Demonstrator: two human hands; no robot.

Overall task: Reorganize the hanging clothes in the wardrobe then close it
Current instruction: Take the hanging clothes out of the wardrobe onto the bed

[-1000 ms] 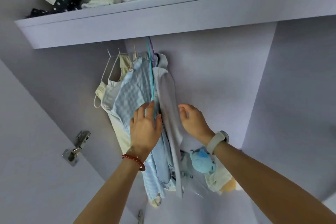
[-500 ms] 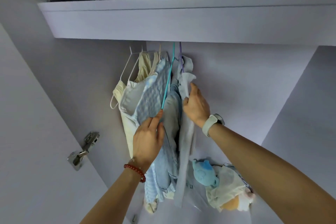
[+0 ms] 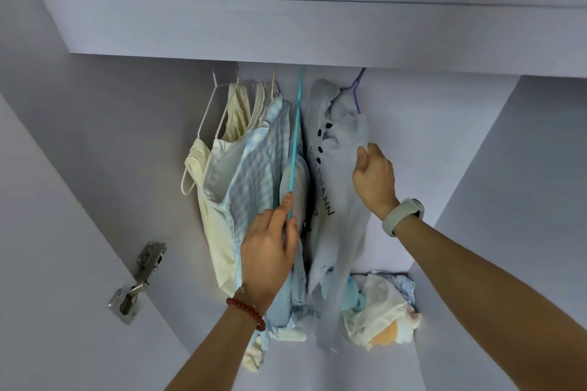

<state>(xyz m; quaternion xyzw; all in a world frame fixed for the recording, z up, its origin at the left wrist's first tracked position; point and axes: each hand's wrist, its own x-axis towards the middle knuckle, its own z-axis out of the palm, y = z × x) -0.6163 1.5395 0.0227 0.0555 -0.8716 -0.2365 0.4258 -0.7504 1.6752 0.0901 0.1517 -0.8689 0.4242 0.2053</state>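
Note:
Several garments hang under the wardrobe shelf. On the left are cream tops on white hangers, then a blue checked shirt on a teal hanger. My left hand pinches the teal hanger's lower end and the fabric beside it. To the right hangs a pale grey printed T-shirt on a purple hanger. My right hand grips that T-shirt's shoulder fabric and holds it apart from the blue clothes.
Folded white and dotted dark clothes lie on top of the shelf. A pile with a blue soft toy and white cloth sits on the wardrobe floor at the right. A metal door hinge is on the left wall.
My right hand has pulled the grey T-shirt and its purple hanger to the right, opening a gap from the teal hanger. My left hand stays on the teal hanger.

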